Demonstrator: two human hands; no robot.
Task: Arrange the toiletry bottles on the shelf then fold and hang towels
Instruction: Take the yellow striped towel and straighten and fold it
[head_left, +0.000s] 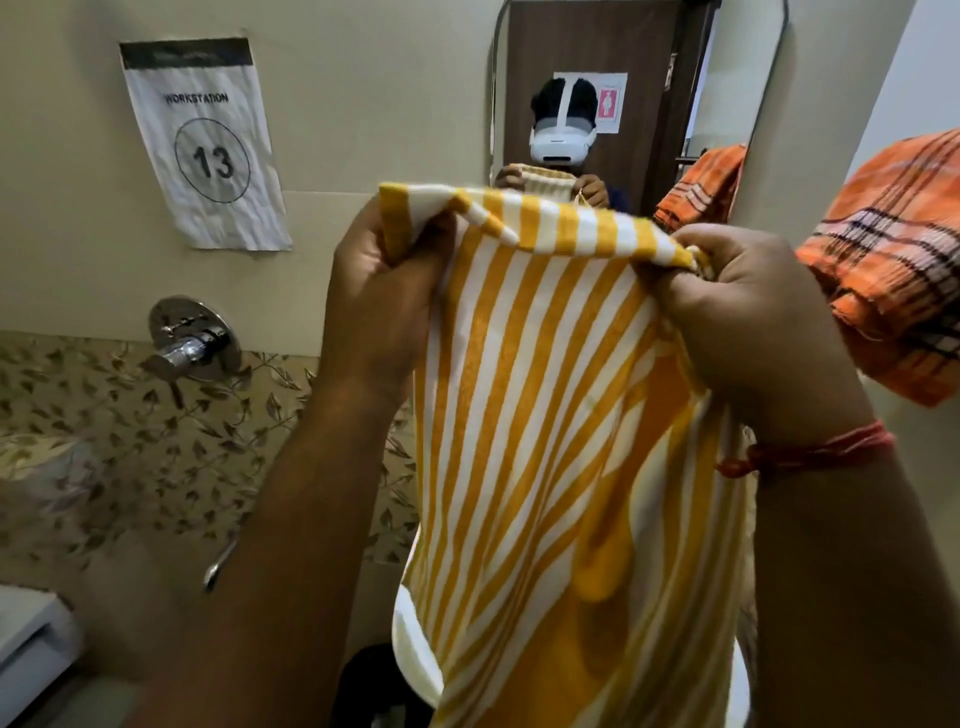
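A yellow-and-white striped towel (545, 415) hangs in front of me, held up by its top edge, which is folded over. My left hand (379, 296) grips the top left corner, fingers curled round the cloth. My right hand (748, 306) grips the top right corner the same way; a red thread circles its wrist. The towel's lower part drops out of view at the bottom. An orange checked towel (893, 249) hangs at the right, beside my right hand. No toiletry bottles or shelf are in view.
A mirror (644, 78) on the wall ahead reflects a person in a white headset holding the towel. A paper sign (202, 150) reading workstation 13 hangs at the left. A chrome tap (192, 343) juts from the leaf-patterned tiled wall below it.
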